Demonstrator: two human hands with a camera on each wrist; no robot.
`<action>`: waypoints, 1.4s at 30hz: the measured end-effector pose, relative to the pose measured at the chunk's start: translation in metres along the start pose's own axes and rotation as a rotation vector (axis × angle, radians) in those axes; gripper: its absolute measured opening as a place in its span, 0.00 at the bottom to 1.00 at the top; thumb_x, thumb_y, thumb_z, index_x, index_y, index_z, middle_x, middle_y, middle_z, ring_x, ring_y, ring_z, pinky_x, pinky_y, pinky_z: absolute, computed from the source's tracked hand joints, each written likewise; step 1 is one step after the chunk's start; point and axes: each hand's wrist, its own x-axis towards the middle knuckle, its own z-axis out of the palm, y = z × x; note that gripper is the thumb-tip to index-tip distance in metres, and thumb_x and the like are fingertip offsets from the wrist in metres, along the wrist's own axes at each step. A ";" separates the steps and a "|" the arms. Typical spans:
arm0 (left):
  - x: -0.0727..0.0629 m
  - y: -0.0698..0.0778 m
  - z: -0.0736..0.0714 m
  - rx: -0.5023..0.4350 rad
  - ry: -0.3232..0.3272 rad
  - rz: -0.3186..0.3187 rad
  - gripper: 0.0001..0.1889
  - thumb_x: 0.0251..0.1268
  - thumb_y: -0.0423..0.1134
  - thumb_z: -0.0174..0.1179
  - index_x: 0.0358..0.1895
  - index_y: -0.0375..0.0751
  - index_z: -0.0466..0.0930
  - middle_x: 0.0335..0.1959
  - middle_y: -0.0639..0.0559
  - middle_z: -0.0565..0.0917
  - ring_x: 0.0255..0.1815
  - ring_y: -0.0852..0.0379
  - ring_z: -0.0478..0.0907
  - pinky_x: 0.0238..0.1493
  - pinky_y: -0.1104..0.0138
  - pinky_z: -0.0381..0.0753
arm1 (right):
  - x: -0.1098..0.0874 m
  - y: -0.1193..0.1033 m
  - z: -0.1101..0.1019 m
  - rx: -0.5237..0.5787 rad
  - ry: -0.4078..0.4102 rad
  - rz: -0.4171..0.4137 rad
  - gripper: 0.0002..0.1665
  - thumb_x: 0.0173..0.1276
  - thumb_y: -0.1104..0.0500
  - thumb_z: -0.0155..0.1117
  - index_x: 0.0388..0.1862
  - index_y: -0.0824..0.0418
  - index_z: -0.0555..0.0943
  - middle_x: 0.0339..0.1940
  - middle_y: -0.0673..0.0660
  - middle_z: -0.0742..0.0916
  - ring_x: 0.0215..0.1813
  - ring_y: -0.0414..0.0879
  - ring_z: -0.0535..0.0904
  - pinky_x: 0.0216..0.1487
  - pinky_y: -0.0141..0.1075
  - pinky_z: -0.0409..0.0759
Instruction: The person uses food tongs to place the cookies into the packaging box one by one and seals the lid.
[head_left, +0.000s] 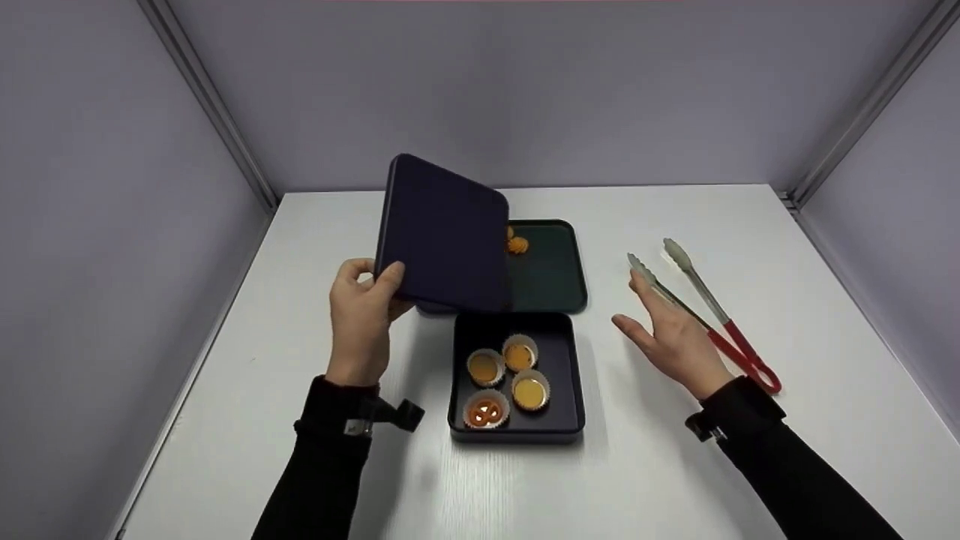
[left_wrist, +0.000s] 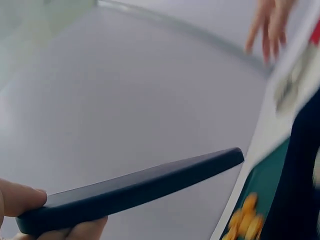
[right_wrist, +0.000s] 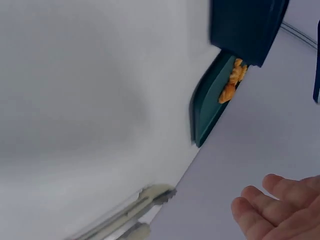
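My left hand (head_left: 358, 322) pinches a dark navy lid (head_left: 446, 232) by its lower left corner and holds it tilted up over the table. Below and to the right of it stands a dark square box (head_left: 517, 435) without a cover. Inside the box sit several paper baking cups; one of them holds a pretzel-shaped piece (head_left: 486, 412), the others yellow-orange fillings (head_left: 530, 393). My right hand (head_left: 675, 341) hovers right of the box with its fingers stretched and nothing in them. In the right wrist view, the fingers (right_wrist: 270, 210) of that hand show at the lower right.
Behind the box lies a green tray (head_left: 551, 277), partly hidden by the lid, with a few small orange-brown pastries (head_left: 517, 244) on it. Metal tongs with red handles (head_left: 739, 345) lie spread on the white table (head_left: 660, 480) at the right. Grey panels (head_left: 480, 90) surround the table.
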 end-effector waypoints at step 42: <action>-0.042 -0.059 0.023 0.481 -0.361 -0.036 0.27 0.76 0.47 0.59 0.73 0.47 0.67 0.35 0.49 0.88 0.31 0.48 0.82 0.31 0.65 0.78 | 0.019 -0.047 0.006 0.917 -0.181 0.326 0.43 0.75 0.52 0.66 0.81 0.61 0.59 0.27 0.52 0.89 0.23 0.41 0.78 0.28 0.34 0.78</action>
